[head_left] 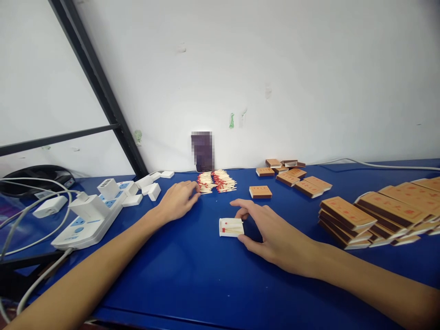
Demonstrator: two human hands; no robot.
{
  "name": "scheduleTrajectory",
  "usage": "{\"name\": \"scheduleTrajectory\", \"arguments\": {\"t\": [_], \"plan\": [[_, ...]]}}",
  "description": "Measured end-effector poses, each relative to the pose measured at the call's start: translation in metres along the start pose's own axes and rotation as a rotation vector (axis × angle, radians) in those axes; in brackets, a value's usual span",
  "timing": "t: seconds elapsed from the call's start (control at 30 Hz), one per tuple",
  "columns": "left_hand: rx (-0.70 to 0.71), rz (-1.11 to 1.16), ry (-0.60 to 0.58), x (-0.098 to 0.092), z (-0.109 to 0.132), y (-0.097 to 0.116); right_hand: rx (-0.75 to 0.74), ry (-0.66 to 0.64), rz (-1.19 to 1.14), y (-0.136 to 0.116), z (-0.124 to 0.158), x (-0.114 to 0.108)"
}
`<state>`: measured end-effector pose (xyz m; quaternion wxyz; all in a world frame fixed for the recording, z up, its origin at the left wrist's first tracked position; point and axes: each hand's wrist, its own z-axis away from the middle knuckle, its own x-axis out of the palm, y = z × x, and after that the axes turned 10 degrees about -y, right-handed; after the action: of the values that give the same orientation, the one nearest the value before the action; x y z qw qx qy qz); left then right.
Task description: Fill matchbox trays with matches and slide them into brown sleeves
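Note:
A white matchbox tray (225, 233) lies on the blue table in front of me, with a few red-tipped matches (233, 228) inside. My right hand (271, 233) grips its right end, thumb at the near corner and curled fingers at the far one; the index finger arches above. Farther back, two side-by-side heaps of matches, a left heap (206, 182) and a right heap (225, 181), lie with red heads showing. My left hand (180, 199) touches the left heap's edge, thumb and fingertips close together; whether a match is between them is hidden.
One closed matchbox (260, 192) lies right of the heaps, with several more matchboxes (288, 178) behind. Stacked matchboxes (347, 215) fill the right side. A power strip (92, 227), white adapters (151, 189) and cables are at left. A pixelated dark object (203, 151) leans against the wall.

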<state>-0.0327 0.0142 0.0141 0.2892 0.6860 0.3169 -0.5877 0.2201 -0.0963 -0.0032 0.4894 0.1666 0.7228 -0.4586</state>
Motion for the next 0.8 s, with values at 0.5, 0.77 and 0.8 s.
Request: {"name": "scheduleTrajectory", "arguments": {"t": [0.5, 0.77, 0.8], "plan": [[-0.013, 0.014, -0.082, 0.009, -0.005, -0.009, -0.102, 0.013, 0.096, 0.002, -0.002, 0.001], [0.007, 0.083, -0.087, 0.005, -0.008, 0.000, -0.131, -0.003, 0.094, 0.003, -0.001, 0.001], [0.033, 0.111, -0.089, 0.003, -0.007, 0.002, -0.128, -0.002, 0.089, 0.003, -0.001, 0.001]]}}
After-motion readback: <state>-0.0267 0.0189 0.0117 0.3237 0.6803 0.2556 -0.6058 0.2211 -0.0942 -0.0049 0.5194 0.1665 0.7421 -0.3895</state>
